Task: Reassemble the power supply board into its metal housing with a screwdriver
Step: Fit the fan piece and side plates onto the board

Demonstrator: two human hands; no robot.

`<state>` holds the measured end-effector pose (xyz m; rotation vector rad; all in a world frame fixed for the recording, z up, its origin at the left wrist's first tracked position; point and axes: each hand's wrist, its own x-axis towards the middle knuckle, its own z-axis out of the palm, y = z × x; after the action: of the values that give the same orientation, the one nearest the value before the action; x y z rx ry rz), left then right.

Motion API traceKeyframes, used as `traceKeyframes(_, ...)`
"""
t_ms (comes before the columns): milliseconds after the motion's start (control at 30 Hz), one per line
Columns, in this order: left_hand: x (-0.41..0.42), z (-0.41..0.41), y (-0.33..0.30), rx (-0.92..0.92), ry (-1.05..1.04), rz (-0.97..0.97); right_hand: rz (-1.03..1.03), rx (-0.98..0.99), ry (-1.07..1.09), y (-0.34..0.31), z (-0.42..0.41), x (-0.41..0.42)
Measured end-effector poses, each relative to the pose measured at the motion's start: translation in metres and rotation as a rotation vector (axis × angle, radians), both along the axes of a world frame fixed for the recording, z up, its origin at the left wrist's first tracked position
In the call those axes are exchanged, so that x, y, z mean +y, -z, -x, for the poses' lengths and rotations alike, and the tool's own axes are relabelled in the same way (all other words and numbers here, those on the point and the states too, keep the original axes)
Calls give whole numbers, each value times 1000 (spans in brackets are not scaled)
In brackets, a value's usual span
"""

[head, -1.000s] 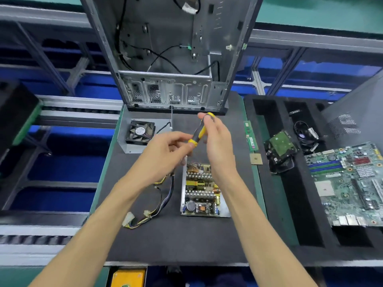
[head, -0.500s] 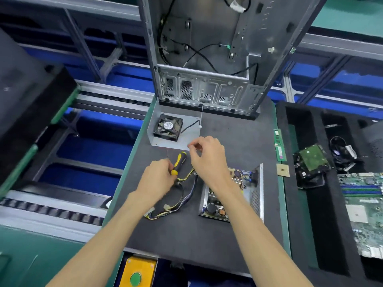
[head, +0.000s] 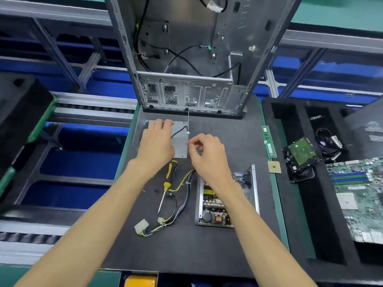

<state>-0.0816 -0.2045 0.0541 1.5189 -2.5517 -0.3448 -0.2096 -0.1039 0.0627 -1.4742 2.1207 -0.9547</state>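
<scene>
The power supply board (head: pixel 213 204) lies in its open metal housing (head: pixel 253 183) on the black mat, with its yellow and black cable bundle (head: pixel 165 222) trailing left. Behind it lies the flat metal cover (head: pixel 180 146), which carries a fan. My left hand (head: pixel 155 141) rests over the fan, hiding it, with the fingers reaching the cover's far edge. My right hand (head: pixel 209 156) has curled fingers and pinches at the cover's right edge. The yellow-and-black screwdriver (head: pixel 169 179) lies loose on the mat between the cover and the cables.
An open PC case (head: pixel 186 94) stands at the back of the mat. A RAM stick (head: pixel 268 145) and a CPU (head: pixel 274 167) lie at the mat's right edge. The black foam tray (head: pixel 290 204) holds a hard drive (head: pixel 301 152) and a motherboard (head: pixel 362 195). Small screws (head: pixel 156 191) lie near the screwdriver.
My left hand has laid the screwdriver on the mat and moved up onto the fan cover. My right hand has moved to the cover's right edge.
</scene>
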Motion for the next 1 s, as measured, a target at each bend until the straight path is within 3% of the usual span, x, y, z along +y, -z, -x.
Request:
traceKeyframes(133, -40, 14, 17, -308, 42, -103, 22, -49, 49, -2, 12, 6)
traceKeyframes(233, -60, 15, 32, -441, 83, -171, 30, -82, 84, -1, 19, 10)
traceKeyframes(467, -62, 4, 36, -410, 187, -146, 49, -138, 91, 0, 17, 6)
traceKeyframes(700, -38, -11, -22, -15, 57, -86, 144, -340, 136, -15, 1, -8)
traceKeyframes(867, 0, -8, -69, 529, -60, -265, 175, -569, 112, -37, -16, -5)
traceKeyframes(1000, 35, 7, -79, 718, -164, -356, 183, -796, 31, -59, -16, 6)
